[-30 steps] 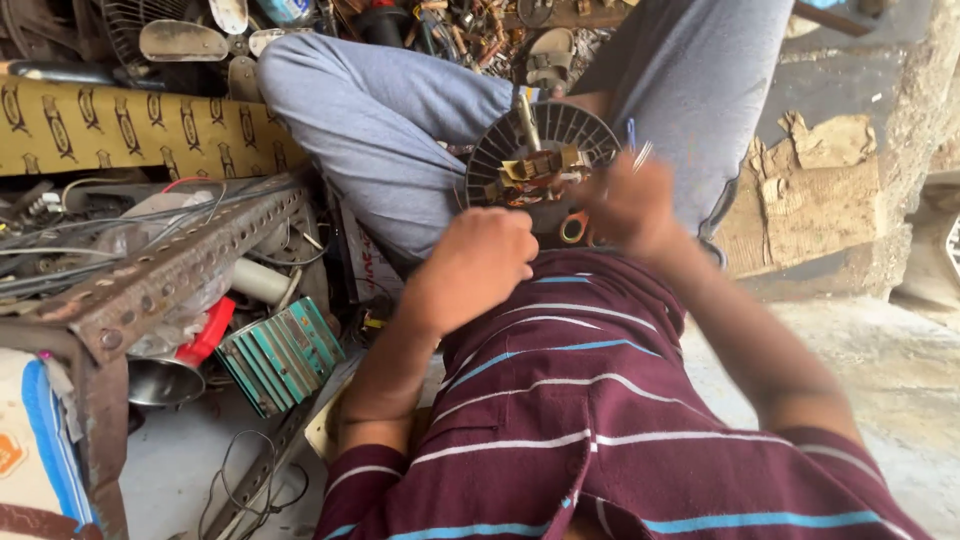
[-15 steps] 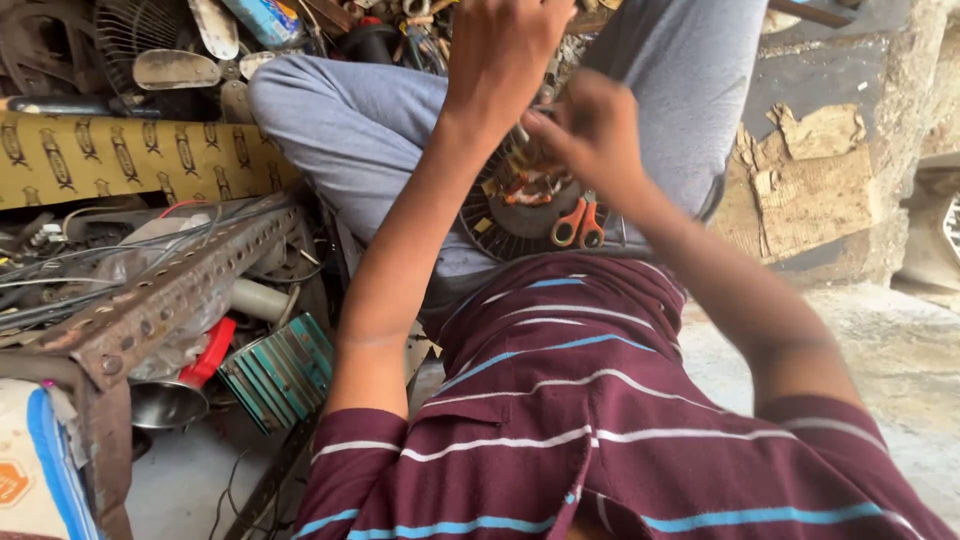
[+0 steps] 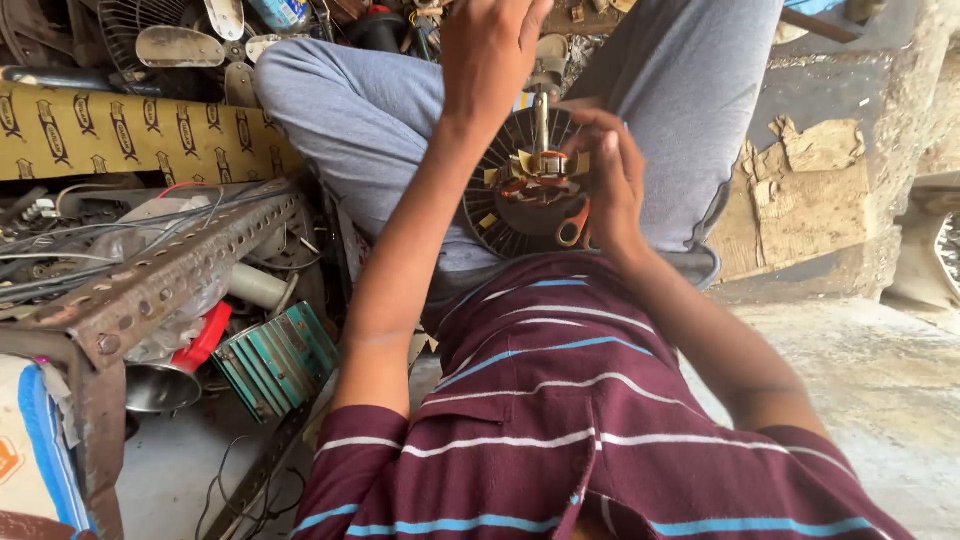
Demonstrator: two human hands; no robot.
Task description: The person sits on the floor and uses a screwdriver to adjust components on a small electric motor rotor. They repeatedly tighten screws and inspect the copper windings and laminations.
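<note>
A round black fan motor [image 3: 500,215] with copper windings and a steel shaft [image 3: 541,120] rests on my lap, between my grey-trousered knees. My right hand [image 3: 612,180] grips its right side, fingers pinched at the winding near the hub. An orange-handled tool [image 3: 572,228] lies against the motor just below that hand. My left hand [image 3: 490,55] is raised above the motor with its back to me and its fingers curled. Whatever is inside them is hidden.
A rusty perforated angle-iron rack [image 3: 170,275] with tangled wires stands at my left. Under it are a green-striped coil [image 3: 280,360], a red part [image 3: 205,335] and a metal bowl [image 3: 155,385]. Yellow patterned cardboard [image 3: 130,130] and fan blades [image 3: 180,45] lie behind. Concrete floor [image 3: 880,370] on the right.
My left hand has risen from the motor to well above it. My right hand has stayed on the motor, which now shows more fully.
</note>
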